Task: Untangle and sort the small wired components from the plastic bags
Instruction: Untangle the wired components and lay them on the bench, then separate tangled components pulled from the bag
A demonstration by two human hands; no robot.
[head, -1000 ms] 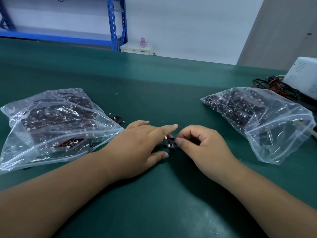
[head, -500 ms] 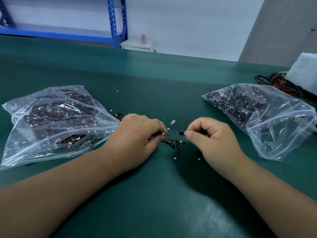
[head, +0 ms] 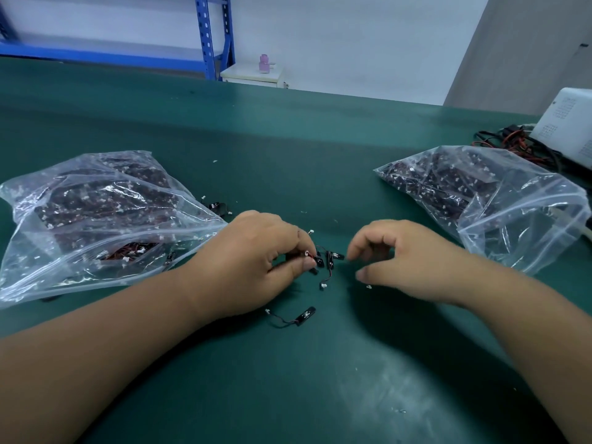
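A small tangle of black wired components (head: 328, 259) with thin red and black leads lies on the green mat between my hands. My left hand (head: 256, 264) pinches one end of the tangle between thumb and fingertips. My right hand (head: 407, 261) hovers just right of the tangle, fingers loosely curled and holding nothing. One separate component (head: 304, 315) with its wire lies alone nearer to me. Two clear zip bags full of the same parts lie on either side: the left bag (head: 96, 219) and the right bag (head: 487, 200).
A white device (head: 567, 126) with a bundle of red and black cables (head: 509, 142) sits at the far right edge. A few loose components (head: 219, 208) and white connector bits lie by the left bag. Blue shelving (head: 208, 36) stands behind the table.
My right hand has let go of the tangle and opened, drawing slightly right. One component now lies apart on the mat in front of my left hand, which keeps its pinch.
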